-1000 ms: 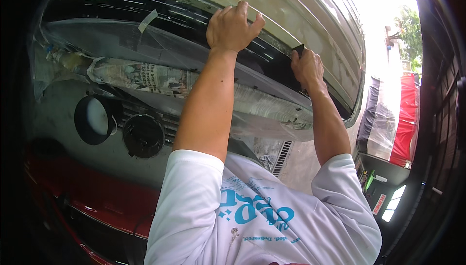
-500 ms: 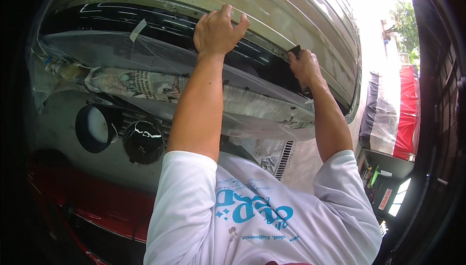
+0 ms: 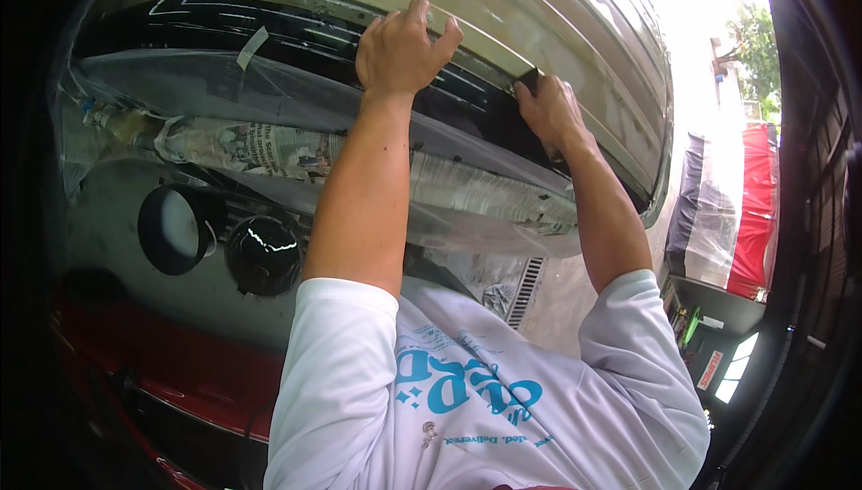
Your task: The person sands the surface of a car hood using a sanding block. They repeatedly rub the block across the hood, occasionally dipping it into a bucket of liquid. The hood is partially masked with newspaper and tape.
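A large olive-beige ribbed vehicle panel (image 3: 534, 10) fills the upper view, with a glossy black band (image 3: 296, 28) along its near edge. My left hand (image 3: 401, 55) rests on that edge, thumb and fingers apart, fingertips bent onto the surface and holding nothing. To its right, my right hand (image 3: 552, 113) grips a dark flat block (image 3: 530, 75) against the edge, partly hidden by the fingers. A pale tape strip (image 3: 252, 47) sticks to the band at left. Below hang clear plastic sheeting (image 3: 162, 79) and a newspaper-wrapped length of masking (image 3: 269, 147).
Two dark buckets (image 3: 171, 230) (image 3: 263, 255) stand below at left, beside a glossy red car part (image 3: 162, 373). A drain grate (image 3: 527, 288) crosses the floor at centre. A red, white and dark covered rack (image 3: 754, 212) stands at right, near a tree (image 3: 754, 50).
My right hand and the dark block have shifted up and leftward along the edge. My left hand sits left of its earliest position in view, as the panel has also shifted slightly.
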The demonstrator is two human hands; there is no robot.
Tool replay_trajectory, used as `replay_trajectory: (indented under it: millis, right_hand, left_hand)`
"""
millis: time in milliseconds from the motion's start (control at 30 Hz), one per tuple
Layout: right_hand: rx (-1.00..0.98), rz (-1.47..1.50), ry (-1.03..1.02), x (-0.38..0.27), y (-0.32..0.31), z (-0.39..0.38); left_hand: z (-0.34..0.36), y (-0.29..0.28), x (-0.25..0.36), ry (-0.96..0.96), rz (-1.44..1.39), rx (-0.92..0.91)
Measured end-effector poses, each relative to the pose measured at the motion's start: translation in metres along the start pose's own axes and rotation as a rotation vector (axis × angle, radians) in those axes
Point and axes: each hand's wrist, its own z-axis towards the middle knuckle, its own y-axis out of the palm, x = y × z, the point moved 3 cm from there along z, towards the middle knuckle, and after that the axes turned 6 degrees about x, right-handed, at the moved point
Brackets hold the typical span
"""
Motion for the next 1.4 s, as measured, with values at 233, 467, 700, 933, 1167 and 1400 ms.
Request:
replay_trajectory:
  millis: [233,467,700,933,1167,1400]
  right_hand:
    - [0.030,-0.061,0.080,0.021,0.003,-0.009]
    - [0.040,0.026,-0.004,0.005,0.005,-0.008]
    - [0.022,-0.032,0.049,0.027,-0.005,-0.005]
    - [-0.005,0.138,-0.069,-0.023,-0.011,0.007]
    - [0.017,-0.008,0.011,-0.018,-0.005,-0.004]
    - [0.067,0.078,-0.026,-0.021,-0.014,-0.009]
  left_hand:
    - [-0.002,0.001,-0.003,-0.025,0.009,-0.025]
    - [-0.003,0.002,-0.001,0.004,0.020,0.004]
    - [-0.003,0.001,-0.001,-0.026,0.032,-0.039]
    - [-0.002,0.003,-0.001,-0.012,0.030,-0.008]
    - [-0.009,0.005,-0.005,-0.010,0.005,0.014]
    - [-0.003,0.000,0.003,-0.025,0.028,-0.009]
